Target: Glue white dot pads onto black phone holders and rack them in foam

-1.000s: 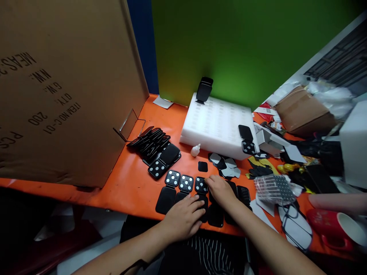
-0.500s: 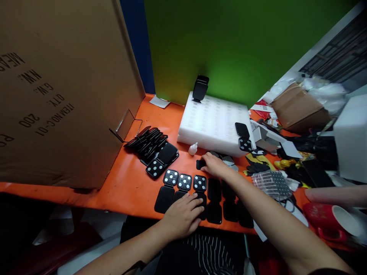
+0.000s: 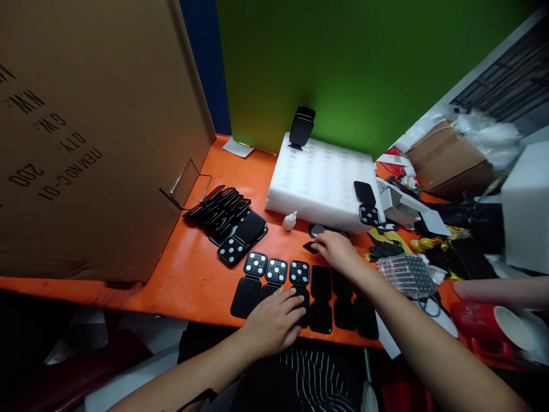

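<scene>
A row of unfolded black two-part compact cases (image 3: 245, 297) lies along the table's front edge. Three of the upper halves show white dots, such as the dotted half (image 3: 299, 273). My left hand (image 3: 274, 320) lies flat with its fingers spread over the middle cases, covering part of them. Past the row, my right hand (image 3: 337, 250) pinches a small thin black square piece (image 3: 309, 247), held tilted. Just behind those fingers are loose pieces with pale round faces (image 3: 317, 229), partly hidden by the hand. A small white dropper bottle (image 3: 289, 221) stands to the left of them.
A heap of black cases (image 3: 223, 214) lies left on the orange table (image 3: 184, 269), beside a wire stand (image 3: 180, 183) and large carton (image 3: 86, 143). A white foam block (image 3: 321, 177) bears more cases. Clutter and a red mug (image 3: 484, 326) fill the right.
My right hand has moved slightly right with the black square piece, which is now tilted. My left hand stays resting on the cases. The view has shifted a little.
</scene>
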`<action>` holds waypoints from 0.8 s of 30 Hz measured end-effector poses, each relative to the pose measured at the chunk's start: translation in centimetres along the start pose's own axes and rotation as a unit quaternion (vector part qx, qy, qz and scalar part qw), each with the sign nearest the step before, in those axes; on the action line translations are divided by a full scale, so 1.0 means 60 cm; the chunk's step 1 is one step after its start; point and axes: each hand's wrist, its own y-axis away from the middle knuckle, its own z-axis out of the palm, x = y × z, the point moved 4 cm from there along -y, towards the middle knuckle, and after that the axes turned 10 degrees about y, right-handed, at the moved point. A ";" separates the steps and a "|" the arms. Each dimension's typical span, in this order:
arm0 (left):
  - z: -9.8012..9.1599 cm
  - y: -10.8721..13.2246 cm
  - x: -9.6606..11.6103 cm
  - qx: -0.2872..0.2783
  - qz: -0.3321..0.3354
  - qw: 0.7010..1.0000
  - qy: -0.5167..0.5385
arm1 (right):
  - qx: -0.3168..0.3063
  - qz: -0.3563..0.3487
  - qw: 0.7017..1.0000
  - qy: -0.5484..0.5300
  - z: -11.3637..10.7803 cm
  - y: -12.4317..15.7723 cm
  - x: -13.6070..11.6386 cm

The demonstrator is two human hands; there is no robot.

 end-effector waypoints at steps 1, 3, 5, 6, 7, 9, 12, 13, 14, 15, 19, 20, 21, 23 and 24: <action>0.000 0.000 -0.001 0.001 0.000 1.000 0.001 | -0.017 0.034 0.996 -0.074 0.007 0.018 0.007; 0.003 0.001 -0.002 0.003 -0.001 1.000 0.003 | -0.088 0.095 0.962 -0.241 0.038 0.052 0.012; 0.006 0.001 -0.004 0.005 -0.003 1.000 0.005 | -0.143 0.128 0.910 -0.366 0.074 0.079 0.005; 0.007 0.001 -0.006 0.007 -0.004 1.000 0.006 | -0.152 0.137 0.892 -0.402 0.090 0.086 0.000; 0.009 0.002 -0.007 0.009 -0.006 1.000 0.008 | -0.151 0.143 0.882 -0.422 0.103 0.090 -0.004; 0.011 0.002 -0.009 0.014 -0.011 1.000 0.011 | -0.142 0.149 0.876 -0.437 0.121 0.089 -0.010; 0.013 0.003 -0.010 0.013 -0.014 1.000 0.013 | -0.138 0.146 0.882 -0.427 0.131 0.080 -0.012; 0.014 0.003 -0.011 0.013 -0.014 1.000 0.013 | -0.140 0.145 0.884 -0.421 0.131 0.077 -0.011; 0.014 0.003 -0.011 0.014 -0.014 1.000 0.014 | -0.142 0.146 0.887 -0.415 0.131 0.075 -0.010; 0.013 0.003 -0.011 0.014 -0.014 1.000 0.014 | -0.145 0.148 0.889 -0.409 0.131 0.073 -0.009; 0.013 0.003 -0.011 0.012 -0.015 1.000 0.018 | -0.146 0.159 0.895 -0.391 0.130 0.071 -0.009; 0.013 0.003 -0.011 0.011 -0.015 1.000 0.018 | -0.145 0.163 0.897 -0.386 0.130 0.071 -0.010; 0.013 0.003 -0.011 0.011 -0.015 1.000 0.019 | -0.144 0.166 0.899 -0.380 0.130 0.071 -0.011; 0.012 0.003 -0.010 0.009 -0.013 1.000 0.020 | -0.141 0.173 0.903 -0.368 0.131 0.071 -0.012; 0.012 0.003 -0.010 0.009 -0.013 1.000 0.020 | -0.141 0.176 0.906 -0.359 0.131 0.070 -0.012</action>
